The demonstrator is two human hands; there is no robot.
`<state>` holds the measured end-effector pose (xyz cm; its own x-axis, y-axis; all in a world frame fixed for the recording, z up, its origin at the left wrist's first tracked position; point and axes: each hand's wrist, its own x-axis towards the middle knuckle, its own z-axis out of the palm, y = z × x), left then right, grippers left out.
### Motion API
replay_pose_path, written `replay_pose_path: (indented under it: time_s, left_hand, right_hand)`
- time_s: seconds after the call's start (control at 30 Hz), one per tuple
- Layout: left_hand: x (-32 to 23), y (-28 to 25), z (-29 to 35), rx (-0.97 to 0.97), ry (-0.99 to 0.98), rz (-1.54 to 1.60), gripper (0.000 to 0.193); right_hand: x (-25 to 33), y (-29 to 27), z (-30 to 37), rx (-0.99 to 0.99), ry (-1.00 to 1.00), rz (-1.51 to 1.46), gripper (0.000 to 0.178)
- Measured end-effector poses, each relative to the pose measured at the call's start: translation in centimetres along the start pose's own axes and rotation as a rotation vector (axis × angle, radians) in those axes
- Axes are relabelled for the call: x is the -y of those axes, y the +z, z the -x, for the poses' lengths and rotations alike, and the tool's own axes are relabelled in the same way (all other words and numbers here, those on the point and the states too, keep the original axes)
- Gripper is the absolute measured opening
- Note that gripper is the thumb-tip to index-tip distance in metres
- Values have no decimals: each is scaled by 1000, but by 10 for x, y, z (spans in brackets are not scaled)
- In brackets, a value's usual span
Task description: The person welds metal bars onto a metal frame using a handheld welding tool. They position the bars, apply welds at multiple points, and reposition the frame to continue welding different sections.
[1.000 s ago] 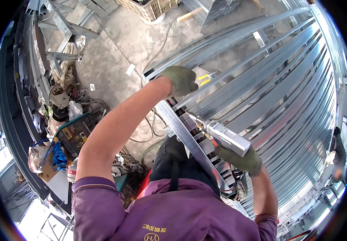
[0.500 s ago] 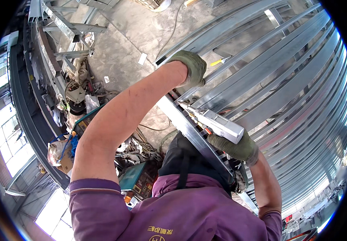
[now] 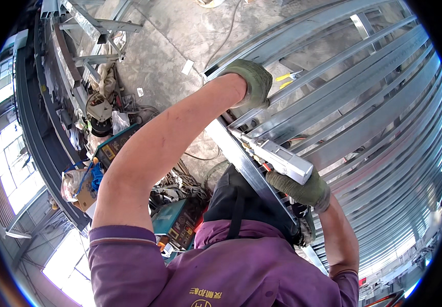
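Note:
My left hand [image 3: 254, 83], in a green work glove, is curled over the corner end of a galvanised metal frame, with its fingers wrapped around a tube mostly hidden beneath the glove. In my gloved right hand [image 3: 303, 189] is a handheld welding gun [image 3: 285, 160] with a boxy silver-white body. Its slim nozzle points up and left, close to where a slat [image 3: 328, 91] meets the near side rail [image 3: 245, 162]. My right fingers close around the grip under the body. Whether the nozzle touches metal I cannot tell.
Many parallel metal slats fill the right side. Yellow-handled pliers [image 3: 286, 78] lie beyond my left hand. Teal machine boxes [image 3: 172, 221] and tangled cables stand at lower left. Steel stands [image 3: 85, 23] are at upper left, and a cable [image 3: 226, 33] crosses the concrete floor.
The view has shifted slightly, so the floor and frame appear a little further right and lower. Both hands keep their grips, and the welding gun stays near the same joint.

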<state>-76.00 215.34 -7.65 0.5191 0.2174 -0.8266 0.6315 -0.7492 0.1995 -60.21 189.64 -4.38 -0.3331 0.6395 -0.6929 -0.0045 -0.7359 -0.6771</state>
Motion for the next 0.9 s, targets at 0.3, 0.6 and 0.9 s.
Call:
replay_pose_path:
  time_s: [0.3,0.6,0.9]
  left_hand:
    - [6,8,-6,-47,46,21,55]
    - [5,7,-3,-41,17,40,57]
    - [31,52,31,-721,-47,540,44]
  right_hand:
    - [-4,3,-1,-6,-89,40,43]
    - [0,4,1,-8,-28,68,40]
    - [4,6,5,-16,-9,91,40]
